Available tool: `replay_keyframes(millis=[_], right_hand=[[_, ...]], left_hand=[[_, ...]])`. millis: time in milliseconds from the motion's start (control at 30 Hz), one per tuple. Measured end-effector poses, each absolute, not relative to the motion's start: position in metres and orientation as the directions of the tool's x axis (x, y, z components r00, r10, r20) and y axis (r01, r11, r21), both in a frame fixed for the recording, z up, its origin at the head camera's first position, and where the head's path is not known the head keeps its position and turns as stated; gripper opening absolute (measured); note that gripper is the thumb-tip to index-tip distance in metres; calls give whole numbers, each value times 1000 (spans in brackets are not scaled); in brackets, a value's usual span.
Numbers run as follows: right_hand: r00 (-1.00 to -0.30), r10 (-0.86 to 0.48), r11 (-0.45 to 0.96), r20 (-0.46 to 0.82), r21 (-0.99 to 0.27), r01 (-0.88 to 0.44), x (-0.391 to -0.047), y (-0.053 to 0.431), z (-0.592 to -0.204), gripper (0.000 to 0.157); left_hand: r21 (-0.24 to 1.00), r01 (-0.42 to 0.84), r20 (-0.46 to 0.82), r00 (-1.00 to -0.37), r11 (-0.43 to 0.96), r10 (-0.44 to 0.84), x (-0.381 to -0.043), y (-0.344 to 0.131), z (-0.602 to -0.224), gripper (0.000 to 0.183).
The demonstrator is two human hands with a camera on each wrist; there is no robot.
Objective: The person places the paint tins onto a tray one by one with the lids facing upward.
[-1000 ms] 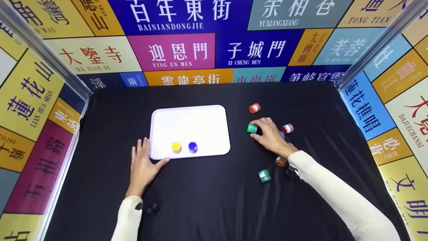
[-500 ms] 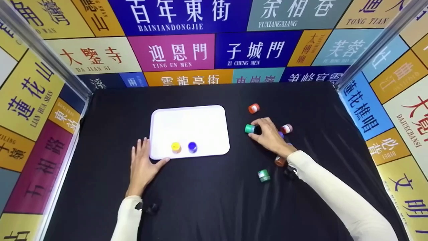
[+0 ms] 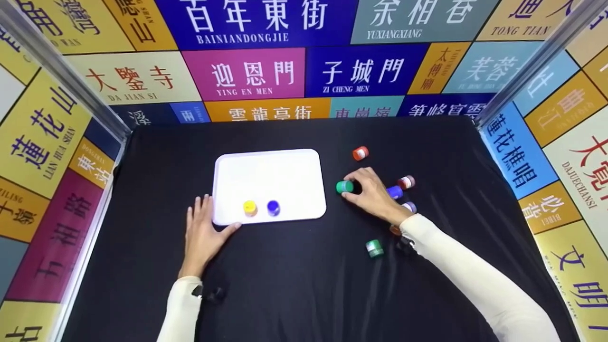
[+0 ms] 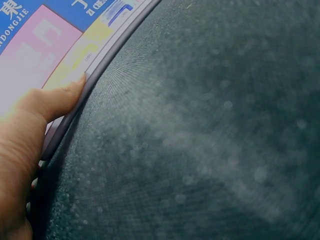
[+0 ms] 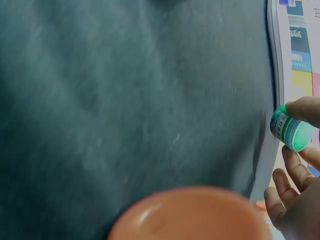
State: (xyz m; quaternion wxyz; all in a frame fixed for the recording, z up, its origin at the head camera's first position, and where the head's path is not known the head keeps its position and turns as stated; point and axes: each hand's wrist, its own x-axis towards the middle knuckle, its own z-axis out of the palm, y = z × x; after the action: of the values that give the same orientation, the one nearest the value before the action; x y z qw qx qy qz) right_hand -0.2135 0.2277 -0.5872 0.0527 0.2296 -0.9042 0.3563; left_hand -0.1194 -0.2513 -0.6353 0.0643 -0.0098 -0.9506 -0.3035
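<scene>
A small green paint jar point(image 3: 344, 186) is pinched between the thumb and fingers of my right hand point(image 3: 373, 197), just right of the white tray point(image 3: 270, 175). The right wrist view shows its label and thumb point(image 5: 305, 109) on its side. My left hand point(image 3: 204, 235) rests at the tray's near left corner, fingers straight along the left side, thumb point(image 4: 67, 97) at the near edge. On the tray, near its front edge, stand a yellow paint jar point(image 3: 250, 208) and a dark blue paint jar point(image 3: 273, 207), side by side.
An orange-red jar point(image 3: 361, 153) lies beyond my right hand. Right of that hand lie a dark red jar point(image 3: 406, 182), a blue jar point(image 3: 394, 192) and a purple one point(image 3: 409, 207). A brown-orange jar point(image 3: 395, 230) is mostly behind my wrist. Another green jar point(image 3: 375, 248) is nearer me.
My right hand has moved left toward the tray with the green paint jar, uncovering more of the blue and purple jars. The left hand and the tray stay put.
</scene>
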Motion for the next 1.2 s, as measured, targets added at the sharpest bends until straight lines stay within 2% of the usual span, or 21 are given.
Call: replay_keyframes(millis=[433, 800, 1200], right_hand=[[-868, -439, 611, 234, -630, -479, -210, 204, -577, 35], [-816, -498, 583, 295, -583, -566, -207, 185, -580, 36], [-785, -558, 584, 268, -544, -602, -208, 163, -574, 35]], left_hand=[[574, 73, 137, -991, 816, -8, -121, -251, -635, 116], [571, 67, 130, -991, 818, -9, -121, -251, -635, 116], [570, 66, 134, -991, 819, -13, -120, -251, -635, 116]])
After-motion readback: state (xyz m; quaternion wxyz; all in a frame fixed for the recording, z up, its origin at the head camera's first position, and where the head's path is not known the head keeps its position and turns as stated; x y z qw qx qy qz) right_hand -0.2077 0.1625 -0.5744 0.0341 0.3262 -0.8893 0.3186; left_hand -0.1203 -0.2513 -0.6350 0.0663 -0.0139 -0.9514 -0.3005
